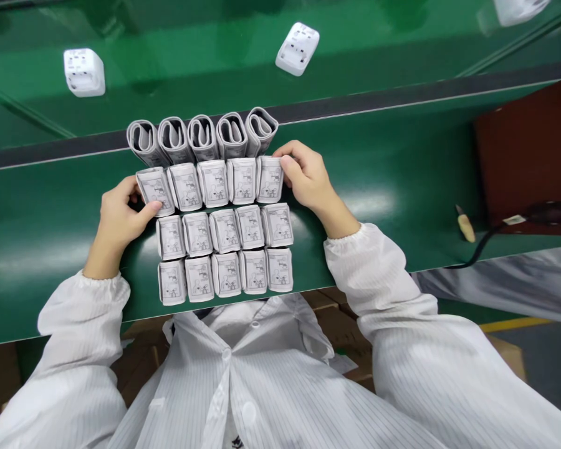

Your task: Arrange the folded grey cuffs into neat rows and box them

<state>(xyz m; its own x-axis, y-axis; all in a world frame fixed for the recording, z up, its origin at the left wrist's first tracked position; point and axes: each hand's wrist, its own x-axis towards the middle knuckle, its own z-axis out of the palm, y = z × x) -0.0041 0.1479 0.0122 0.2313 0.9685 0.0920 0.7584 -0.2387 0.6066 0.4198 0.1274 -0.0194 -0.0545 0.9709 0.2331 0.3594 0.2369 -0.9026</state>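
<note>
Rows of folded printed paper leaflets stand in front of me on the green bench (378,162). My left hand (119,215) grips the leftmost folded leaflet (155,187) of the second row from the back, thumb on its lower front and fingers at its left side. At the other end of that row, my right hand (308,174) has thumb and forefinger closed at the upper right corner of the last folded leaflet (270,181). Behind them, the rolled-looking folded leaflets (203,138) show their coiled ends. Nearer my body lie two rows with printed drawings facing up, including a front-row leaflet (227,274).
Beyond the bench edge, a green conveyor-like surface (191,68) carries white plug adapters, one at left (85,73) and one near the middle (298,50). A small yellow-handled tool (465,224) lies at right, near a black cable (481,244) and a brown board (528,156).
</note>
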